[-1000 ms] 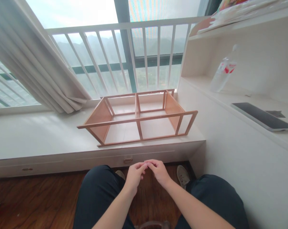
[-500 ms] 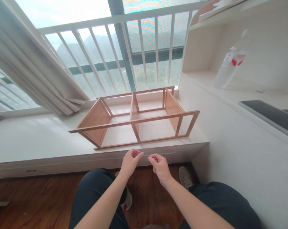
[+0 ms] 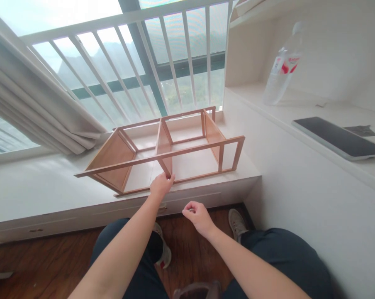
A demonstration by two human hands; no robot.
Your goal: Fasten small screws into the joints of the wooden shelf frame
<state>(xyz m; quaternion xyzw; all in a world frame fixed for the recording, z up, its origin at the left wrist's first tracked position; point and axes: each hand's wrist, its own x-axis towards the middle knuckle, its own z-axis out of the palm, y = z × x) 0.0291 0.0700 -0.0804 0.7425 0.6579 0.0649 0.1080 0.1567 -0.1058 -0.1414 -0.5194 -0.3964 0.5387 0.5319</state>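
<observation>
A brown wooden shelf rack (image 3: 203,145) lies on its side on the white window ledge. It has slim rails and several flat panels. My left hand (image 3: 161,185) is closed on the rack's near lower rail, where the middle crosspiece meets it; the fingertips are partly hidden behind the wood. Lower and to the right, my right hand (image 3: 200,217) hangs in front of the ledge, apart from the rack. Its thumb and forefinger are pinched together, and whatever is between them is too small to make out.
On the right-hand counter stand a clear plastic bottle (image 3: 282,68) with a red and white label and a dark flat tablet-like device (image 3: 337,135). A grey curtain (image 3: 50,95) hangs at left. White railing (image 3: 137,18) crosses the window. My knees flank the wooden floor (image 3: 193,257).
My left hand has moved up and left and taken hold of the rack's near rail. My right hand stays pinched, slightly lower. The view has shifted to the right.
</observation>
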